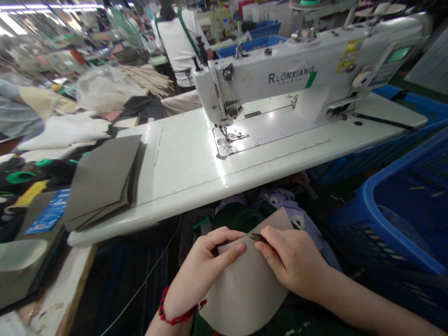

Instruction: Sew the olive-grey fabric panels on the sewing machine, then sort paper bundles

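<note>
A curved beige-grey sheet of material (245,289) rests over my lap, below the front edge of the sewing table. My left hand (210,261) grips its upper edge, thumb on top and fingers behind. In my right hand (290,259) is a small dark metal tool (258,237), pinched between thumb and fingers; it looks like thread snips, though most of it is hidden. The tool's tip touches the sheet's edge just right of my left thumb. A red braided bracelet circles my left wrist.
Ahead stands a white sewing machine (259,79) on its pale table (182,163). Folded dark grey pieces (105,179) lie at the table's left end, beside thread spools (21,177). A blue plastic basket (374,200) is at my right. Another person (184,42) stands beyond the machine.
</note>
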The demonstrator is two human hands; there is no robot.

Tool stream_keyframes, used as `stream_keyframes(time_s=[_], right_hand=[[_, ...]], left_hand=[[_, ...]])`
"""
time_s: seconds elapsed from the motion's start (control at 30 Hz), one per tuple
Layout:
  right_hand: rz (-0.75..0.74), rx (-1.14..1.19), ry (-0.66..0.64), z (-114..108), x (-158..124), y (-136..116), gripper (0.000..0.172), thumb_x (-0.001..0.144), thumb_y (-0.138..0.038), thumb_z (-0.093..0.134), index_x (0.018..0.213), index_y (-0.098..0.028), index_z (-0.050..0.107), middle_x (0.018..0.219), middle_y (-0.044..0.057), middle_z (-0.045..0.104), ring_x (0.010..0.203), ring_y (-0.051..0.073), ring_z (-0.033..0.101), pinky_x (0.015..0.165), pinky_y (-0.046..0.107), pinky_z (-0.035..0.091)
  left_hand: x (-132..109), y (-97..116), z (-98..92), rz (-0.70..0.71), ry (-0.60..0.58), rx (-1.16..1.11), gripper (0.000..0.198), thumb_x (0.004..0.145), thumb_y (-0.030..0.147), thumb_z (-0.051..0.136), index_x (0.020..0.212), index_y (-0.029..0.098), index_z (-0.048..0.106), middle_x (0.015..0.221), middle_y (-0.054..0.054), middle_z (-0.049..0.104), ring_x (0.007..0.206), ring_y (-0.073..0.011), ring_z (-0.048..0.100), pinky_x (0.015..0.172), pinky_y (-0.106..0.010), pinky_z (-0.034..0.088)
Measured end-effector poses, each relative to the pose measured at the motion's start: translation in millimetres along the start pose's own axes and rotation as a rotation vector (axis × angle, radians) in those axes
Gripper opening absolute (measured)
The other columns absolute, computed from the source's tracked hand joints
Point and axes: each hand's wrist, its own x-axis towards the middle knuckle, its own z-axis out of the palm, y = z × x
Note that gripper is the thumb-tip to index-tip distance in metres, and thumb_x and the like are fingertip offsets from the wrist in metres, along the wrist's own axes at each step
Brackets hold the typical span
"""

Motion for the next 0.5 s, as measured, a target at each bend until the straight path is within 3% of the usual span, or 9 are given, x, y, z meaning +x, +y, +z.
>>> stream_keyframes(time_s=[0.27, 0.5], right_hand=[[-0.015, -0.030, -0.024, 2.6, -2.0, 0.2, 0.023, 0.100, -0.034, 0.036, 0.083, -0.022, 0.044, 0.069, -0.002, 0.057, 0.062, 0.015, 0.054, 0.058, 0.031, 0.023], [-0.001, -0.023, -0.006, 4.6, -2.2, -2.1, 0.024, 0.100, -0.034, 0.036, 0.082, -0.022, 0.045, 0.069, -0.001, 0.057, 0.061, 0.015, 0.053, 0.058, 0.030, 0.024]], left_hand=[[0.5, -2.8, 3.3, -0.008, 0.000, -0.030, 0.025, 0.087, 0.037, 0.064, 0.109, 0.029, 0.072, 0.098, 0.001, 0.071, 0.097, -0.0173, 0.059, 0.085, -0.026, 0.042], [-0.9, -2.2, 5.7, -0.001, -0.005, -0.051, 0.023, 0.087, 0.037, 0.065, 0.106, 0.027, 0.073, 0.095, 0.001, 0.070, 0.090, -0.0156, 0.059, 0.082, -0.025, 0.043]])
